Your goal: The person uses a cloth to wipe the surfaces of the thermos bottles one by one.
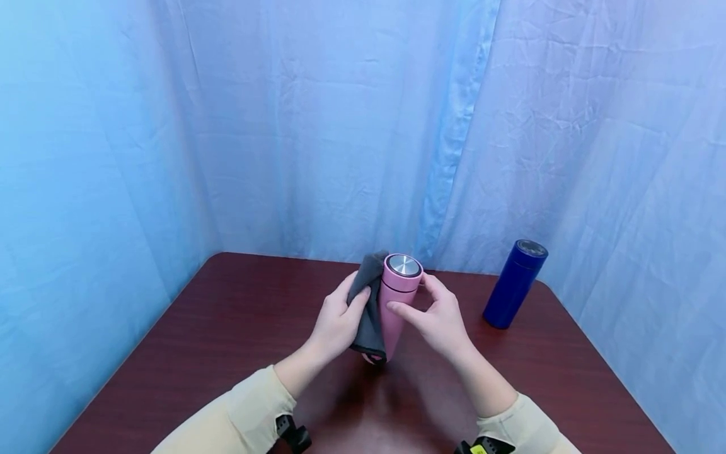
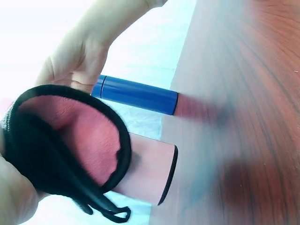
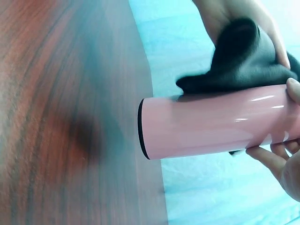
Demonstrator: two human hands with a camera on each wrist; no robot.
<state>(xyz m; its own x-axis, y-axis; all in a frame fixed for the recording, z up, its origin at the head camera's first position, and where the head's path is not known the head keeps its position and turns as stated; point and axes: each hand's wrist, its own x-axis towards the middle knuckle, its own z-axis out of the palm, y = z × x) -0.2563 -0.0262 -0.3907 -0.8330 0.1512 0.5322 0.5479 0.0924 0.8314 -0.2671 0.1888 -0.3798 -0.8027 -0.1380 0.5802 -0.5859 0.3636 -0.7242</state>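
Note:
A pink thermos bottle (image 1: 391,323) with a silver-topped lid is held up off the table, its black-rimmed base showing in the right wrist view. My right hand (image 1: 443,320) grips it near the top, thumb on the front and fingers behind. In my left hand (image 1: 334,320) is a dark grey cloth (image 1: 368,321), pinched between thumb and fingers and lying along the bottle's left side. The left wrist view shows the cloth's pink inner face (image 2: 89,136), black edging and a small hanging loop (image 2: 117,214).
A dark blue thermos bottle (image 1: 513,290) stands upright at the right of the reddish-brown table (image 1: 238,315). Light blue curtains (image 1: 317,126) hang around the back and sides, close to the table edges.

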